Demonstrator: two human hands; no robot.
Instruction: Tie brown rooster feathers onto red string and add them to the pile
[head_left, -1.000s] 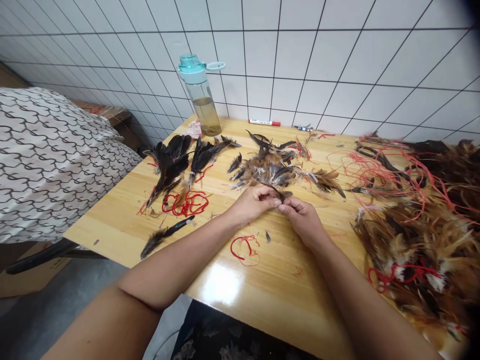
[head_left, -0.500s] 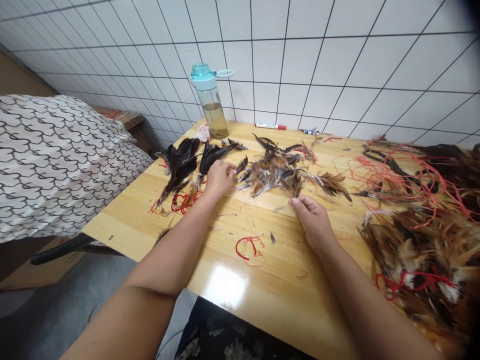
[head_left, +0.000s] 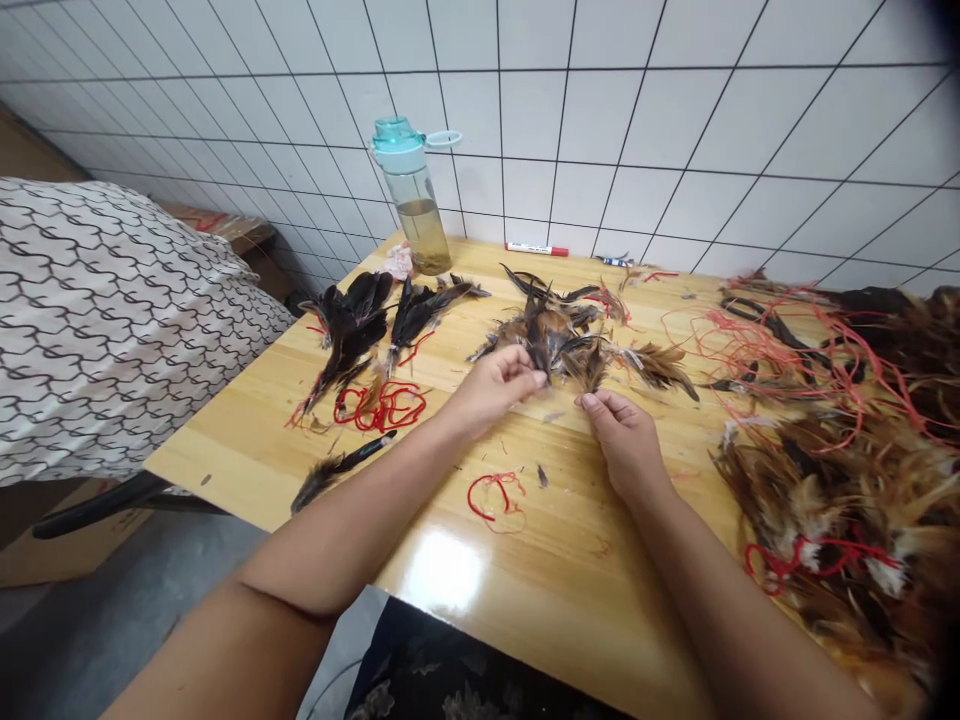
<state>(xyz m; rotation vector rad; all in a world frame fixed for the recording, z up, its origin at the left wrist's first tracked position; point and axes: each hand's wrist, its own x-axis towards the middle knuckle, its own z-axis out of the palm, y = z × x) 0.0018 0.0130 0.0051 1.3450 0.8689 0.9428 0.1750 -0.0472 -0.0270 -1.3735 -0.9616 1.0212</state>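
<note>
The left hand (head_left: pixel 491 392) had moved right, away from the dark feathers (head_left: pixel 352 330), nearer the right hand (head_left: pixel 624 440). Both hands' fingers (head_left: pixel 536 379) were pinched closed, the brown feather pile (head_left: pixel 544 340) at 12 o'clock; anything held was too small to tell.

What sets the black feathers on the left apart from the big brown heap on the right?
The black feathers are nearly solid dark; the brown heap is tawny with white tufts. The black feathers form small separate bunches; the brown heap is one much larger mass. Both lie on the wooden table with red string among them.
</note>
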